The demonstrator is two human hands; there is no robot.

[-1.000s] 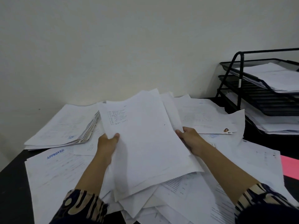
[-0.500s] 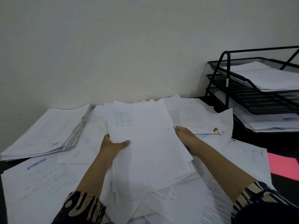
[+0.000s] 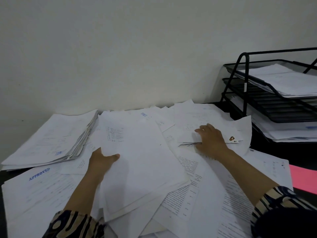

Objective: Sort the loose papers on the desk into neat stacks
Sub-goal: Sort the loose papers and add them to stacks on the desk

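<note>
A gathered sheaf of sheets [image 3: 142, 162] is pinched along its left edge by the left hand [image 3: 101, 162], the thumb lying on top of the paper and the remaining fingers hidden beneath it. The sheaf lies over the middle of the loose papers [image 3: 202, 182] that cover the dark desk [image 3: 281, 152], with its long axis running from the near edge of the desk away toward the wall, tilted slightly leftward at the far end. To the right of the sheaf, the right hand [image 3: 211, 140] is laid on a separate small bundle [image 3: 202, 124], fingers spread and only slightly bent; whether an edge of that bundle is being pinched cannot be told. This bundle lies just beside the sheaf, on its far right, so it is judged to be reached most readily by the right hand, with a short draw leftward needed to bring it onto the sheaf. To the left of the sheaf, and nearer the left hand, a thick squared stack [image 3: 51, 140] is seen, a likely place for the sheaf to be set. A sheet stamped APPROVED [image 3: 39, 182] lies near left of the sheaf. Well to its right a black wire tray rack [image 3: 243, 86] is seen with paper in its tiers, and a pink sheet [image 3: 303, 179] lies in front of the rack.
</note>
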